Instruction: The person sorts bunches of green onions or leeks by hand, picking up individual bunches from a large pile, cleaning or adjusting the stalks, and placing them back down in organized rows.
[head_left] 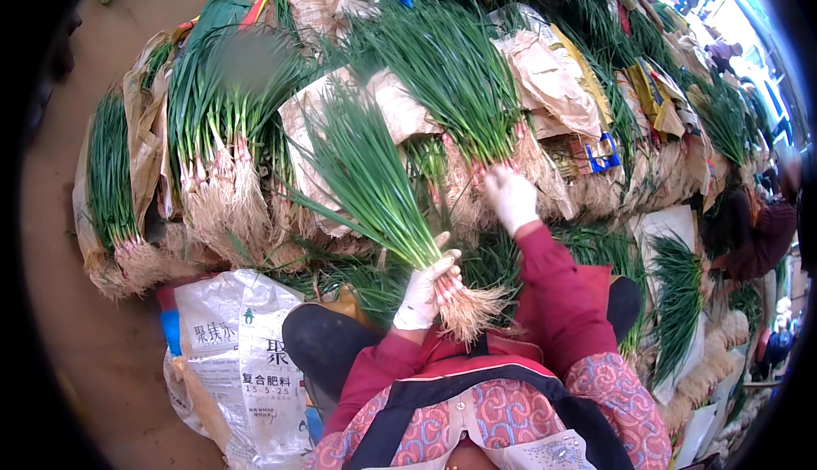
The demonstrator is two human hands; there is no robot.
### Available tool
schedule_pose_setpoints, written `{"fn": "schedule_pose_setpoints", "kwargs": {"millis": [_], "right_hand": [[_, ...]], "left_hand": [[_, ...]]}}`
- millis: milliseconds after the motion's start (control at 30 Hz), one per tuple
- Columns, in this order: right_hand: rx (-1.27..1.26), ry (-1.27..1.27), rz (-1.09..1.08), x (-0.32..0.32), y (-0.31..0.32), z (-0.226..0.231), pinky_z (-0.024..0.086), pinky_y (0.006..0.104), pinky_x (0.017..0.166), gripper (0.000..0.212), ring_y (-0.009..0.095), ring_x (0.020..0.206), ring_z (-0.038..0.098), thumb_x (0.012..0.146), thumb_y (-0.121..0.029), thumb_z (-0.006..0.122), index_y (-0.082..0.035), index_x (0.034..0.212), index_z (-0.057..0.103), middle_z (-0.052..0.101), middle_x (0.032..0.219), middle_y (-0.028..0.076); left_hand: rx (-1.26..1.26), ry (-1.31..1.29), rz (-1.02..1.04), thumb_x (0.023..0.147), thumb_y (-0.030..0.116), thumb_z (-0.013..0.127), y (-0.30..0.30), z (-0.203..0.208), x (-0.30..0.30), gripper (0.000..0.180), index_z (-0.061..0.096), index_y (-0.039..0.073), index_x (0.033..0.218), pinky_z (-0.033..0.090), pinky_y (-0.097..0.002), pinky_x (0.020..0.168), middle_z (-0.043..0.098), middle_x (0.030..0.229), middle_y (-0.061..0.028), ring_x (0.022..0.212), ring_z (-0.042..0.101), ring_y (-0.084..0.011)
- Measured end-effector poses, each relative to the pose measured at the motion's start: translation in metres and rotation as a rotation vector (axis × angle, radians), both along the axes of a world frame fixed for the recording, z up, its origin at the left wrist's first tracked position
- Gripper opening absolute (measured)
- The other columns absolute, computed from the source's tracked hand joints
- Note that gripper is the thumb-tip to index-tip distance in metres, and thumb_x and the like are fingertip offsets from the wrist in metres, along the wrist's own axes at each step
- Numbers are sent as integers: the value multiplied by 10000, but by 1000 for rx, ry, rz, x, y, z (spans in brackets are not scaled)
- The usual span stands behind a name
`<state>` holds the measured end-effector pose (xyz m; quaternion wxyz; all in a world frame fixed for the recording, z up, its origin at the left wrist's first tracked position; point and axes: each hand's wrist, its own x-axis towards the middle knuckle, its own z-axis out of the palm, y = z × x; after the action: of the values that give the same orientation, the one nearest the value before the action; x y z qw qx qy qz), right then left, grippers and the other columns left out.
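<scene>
In my gloved left hand (427, 289) is a bunch of scallions (374, 189), gripped round the pale stem bases. Its long green leaves fan up and to the left, and its straw-coloured roots hang below the fist. My right hand (511, 197), also in a white glove, reaches forward to a larger heap of scallions (459, 87). The fingers close at the pinkish stem bases there, just above the roots; their tips are partly hidden. The two bunches are apart at the roots.
More scallions (217, 121) stand in rows on the left, with brown paper (549, 87) between bundles. Loose leaves (366, 283) lie before my knees. A white printed sack (230, 342) is at my left, another bundle (677, 300) at my right. A person (766, 240) sits far right.
</scene>
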<state>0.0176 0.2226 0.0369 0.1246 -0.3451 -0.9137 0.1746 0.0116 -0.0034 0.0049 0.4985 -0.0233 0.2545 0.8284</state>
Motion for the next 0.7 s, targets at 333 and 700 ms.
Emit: {"fn": "schedule_pose_setpoints", "kwargs": {"millis": [333, 700], "right_hand": [[-110, -11, 158, 26, -26, 26, 482, 321, 499, 279, 178, 483, 557, 885, -298, 524, -42, 818, 615, 580, 584, 69], [-1074, 26, 229, 34, -72, -12, 402, 278, 456, 208, 146, 554, 527, 891, -290, 513, -109, 951, 596, 572, 694, 25]], "left_hand": [[-103, -6, 115, 800, 18, 594, 6, 9, 2, 254, 517, 40, 1041, 554, -299, 642, 591, 1091, -99, 788, 617, -155], [-160, 69, 42, 792, 2, 579, 10, -9, 6, 299, 510, 4, 1083, 553, -370, 636, 621, 934, -113, 786, 632, -241]]}}
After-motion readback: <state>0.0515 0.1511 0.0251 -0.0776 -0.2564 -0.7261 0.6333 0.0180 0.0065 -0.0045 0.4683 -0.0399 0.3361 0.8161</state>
